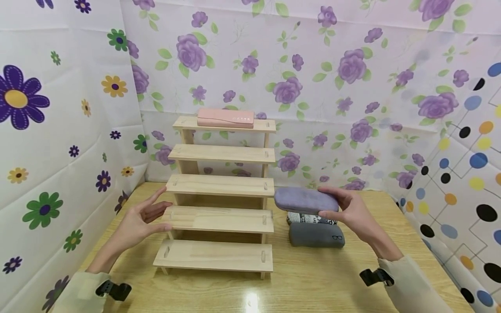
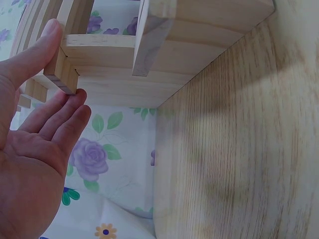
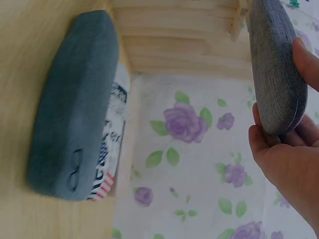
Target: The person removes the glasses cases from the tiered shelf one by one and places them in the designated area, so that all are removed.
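A purple-grey hard glasses case (image 1: 305,200) is held by one end in my right hand (image 1: 346,206), thumb on one face and fingers on the other. It hangs in the air by the right end of the middle step of a wooden stepped display rack (image 1: 219,184). At the rack's left side is my left hand (image 1: 137,219), its fingers fairly straight and spread. In the left wrist view its thumb and fingertips lie at the ends of the boards (image 2: 62,74). A pink glasses case (image 1: 225,118) lies on the top step.
On the table (image 1: 313,278), right of the rack, lies a dark grey-blue glasses case (image 1: 317,235) with a glasses mark. Behind it sits a black-and-white printed case (image 1: 309,218) with red stripes. Flower-patterned cloth (image 1: 332,108) hangs behind, with more printed cloth at both sides.
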Demonstrator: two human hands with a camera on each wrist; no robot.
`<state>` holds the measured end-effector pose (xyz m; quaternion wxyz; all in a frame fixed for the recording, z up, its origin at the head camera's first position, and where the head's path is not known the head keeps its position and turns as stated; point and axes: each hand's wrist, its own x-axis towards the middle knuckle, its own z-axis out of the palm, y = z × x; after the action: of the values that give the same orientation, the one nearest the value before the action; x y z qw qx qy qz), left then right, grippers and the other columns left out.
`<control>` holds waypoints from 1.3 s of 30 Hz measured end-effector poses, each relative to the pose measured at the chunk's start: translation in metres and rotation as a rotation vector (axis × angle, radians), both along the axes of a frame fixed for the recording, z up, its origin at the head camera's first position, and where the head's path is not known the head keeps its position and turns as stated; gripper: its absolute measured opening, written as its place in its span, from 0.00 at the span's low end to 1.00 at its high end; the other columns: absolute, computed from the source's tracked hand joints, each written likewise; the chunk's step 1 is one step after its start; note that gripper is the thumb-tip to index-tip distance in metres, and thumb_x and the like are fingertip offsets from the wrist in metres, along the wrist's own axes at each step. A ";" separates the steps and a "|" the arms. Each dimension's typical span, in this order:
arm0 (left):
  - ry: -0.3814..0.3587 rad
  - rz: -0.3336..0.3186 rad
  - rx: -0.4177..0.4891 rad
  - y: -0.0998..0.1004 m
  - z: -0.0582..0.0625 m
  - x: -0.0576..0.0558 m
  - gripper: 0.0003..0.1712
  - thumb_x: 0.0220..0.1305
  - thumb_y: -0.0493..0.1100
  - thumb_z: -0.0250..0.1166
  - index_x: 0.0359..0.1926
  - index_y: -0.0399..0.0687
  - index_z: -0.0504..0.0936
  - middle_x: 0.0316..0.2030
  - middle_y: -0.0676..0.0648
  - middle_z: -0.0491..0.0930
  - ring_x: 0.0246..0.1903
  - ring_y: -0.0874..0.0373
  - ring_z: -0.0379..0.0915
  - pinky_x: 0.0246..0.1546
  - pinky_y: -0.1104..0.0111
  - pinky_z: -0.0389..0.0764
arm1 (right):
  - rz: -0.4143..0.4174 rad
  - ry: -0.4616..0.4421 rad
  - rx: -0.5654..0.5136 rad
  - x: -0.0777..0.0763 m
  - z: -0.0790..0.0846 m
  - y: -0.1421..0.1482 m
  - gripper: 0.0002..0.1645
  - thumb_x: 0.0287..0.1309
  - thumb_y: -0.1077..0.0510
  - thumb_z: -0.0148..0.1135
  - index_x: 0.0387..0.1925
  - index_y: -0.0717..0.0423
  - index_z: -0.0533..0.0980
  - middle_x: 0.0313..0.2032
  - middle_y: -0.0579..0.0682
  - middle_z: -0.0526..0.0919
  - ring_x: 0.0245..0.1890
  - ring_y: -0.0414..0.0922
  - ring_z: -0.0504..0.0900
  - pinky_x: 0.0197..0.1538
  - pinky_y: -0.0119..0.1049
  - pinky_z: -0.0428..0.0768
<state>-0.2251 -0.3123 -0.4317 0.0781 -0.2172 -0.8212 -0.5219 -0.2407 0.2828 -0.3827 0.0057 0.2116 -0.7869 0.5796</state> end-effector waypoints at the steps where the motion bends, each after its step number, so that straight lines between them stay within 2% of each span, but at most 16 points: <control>1: 0.001 0.000 -0.001 0.000 0.000 0.000 0.59 0.58 0.33 0.80 0.84 0.56 0.57 0.62 0.34 0.81 0.63 0.62 0.76 0.59 0.74 0.78 | 0.002 0.003 0.002 0.002 -0.002 0.003 0.38 0.63 0.64 0.76 0.72 0.63 0.72 0.72 0.64 0.70 0.68 0.39 0.74 0.59 0.26 0.80; 4: 0.004 0.000 -0.001 0.000 0.000 0.000 0.59 0.58 0.33 0.80 0.84 0.56 0.57 0.62 0.34 0.81 0.63 0.62 0.76 0.59 0.74 0.78 | 0.002 0.009 0.013 0.007 -0.008 0.010 0.38 0.63 0.64 0.76 0.72 0.65 0.72 0.71 0.64 0.71 0.66 0.34 0.74 0.60 0.26 0.80; 11: -0.009 0.001 0.001 0.001 0.001 0.001 0.59 0.58 0.34 0.81 0.84 0.57 0.58 0.62 0.34 0.81 0.63 0.62 0.75 0.59 0.74 0.78 | -0.009 -0.027 0.048 0.022 -0.024 0.026 0.38 0.62 0.62 0.77 0.71 0.63 0.73 0.70 0.67 0.71 0.65 0.32 0.74 0.58 0.27 0.81; 17: 0.000 0.002 -0.003 0.001 0.001 0.001 0.59 0.58 0.33 0.80 0.84 0.57 0.58 0.62 0.33 0.81 0.63 0.59 0.76 0.59 0.74 0.78 | -0.005 -0.040 0.070 0.033 -0.042 0.035 0.39 0.61 0.61 0.78 0.71 0.61 0.74 0.71 0.62 0.74 0.67 0.31 0.73 0.59 0.26 0.80; 23: 0.008 -0.001 -0.005 0.002 0.002 0.002 0.59 0.58 0.33 0.80 0.84 0.55 0.58 0.61 0.33 0.81 0.63 0.57 0.76 0.59 0.73 0.78 | -0.046 -0.076 0.086 0.041 -0.061 0.042 0.41 0.55 0.61 0.81 0.69 0.65 0.75 0.69 0.67 0.73 0.64 0.29 0.74 0.59 0.24 0.79; 28: 0.000 -0.001 0.001 0.002 0.002 0.002 0.59 0.58 0.33 0.80 0.84 0.55 0.58 0.61 0.33 0.81 0.63 0.62 0.76 0.59 0.74 0.78 | -0.066 -0.121 0.110 0.047 -0.072 0.046 0.41 0.54 0.58 0.83 0.68 0.64 0.77 0.67 0.63 0.77 0.64 0.29 0.73 0.60 0.21 0.76; 33: -0.003 -0.003 0.008 0.002 0.002 0.001 0.59 0.59 0.33 0.80 0.84 0.56 0.58 0.62 0.33 0.81 0.63 0.62 0.76 0.59 0.75 0.78 | -0.080 -0.163 0.137 0.053 -0.079 0.047 0.41 0.53 0.57 0.83 0.67 0.63 0.78 0.66 0.61 0.78 0.64 0.27 0.72 0.60 0.20 0.75; 39: -0.011 0.002 0.007 0.002 0.002 0.002 0.59 0.58 0.34 0.80 0.84 0.56 0.58 0.62 0.34 0.81 0.63 0.60 0.76 0.59 0.75 0.78 | -0.089 -0.158 0.178 0.058 -0.089 0.049 0.39 0.51 0.57 0.84 0.65 0.60 0.80 0.64 0.58 0.81 0.64 0.30 0.73 0.59 0.22 0.76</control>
<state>-0.2234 -0.3105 -0.4294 0.0748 -0.2131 -0.8200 -0.5260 -0.1828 0.3316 -0.4714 -0.0494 0.1300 -0.8418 0.5216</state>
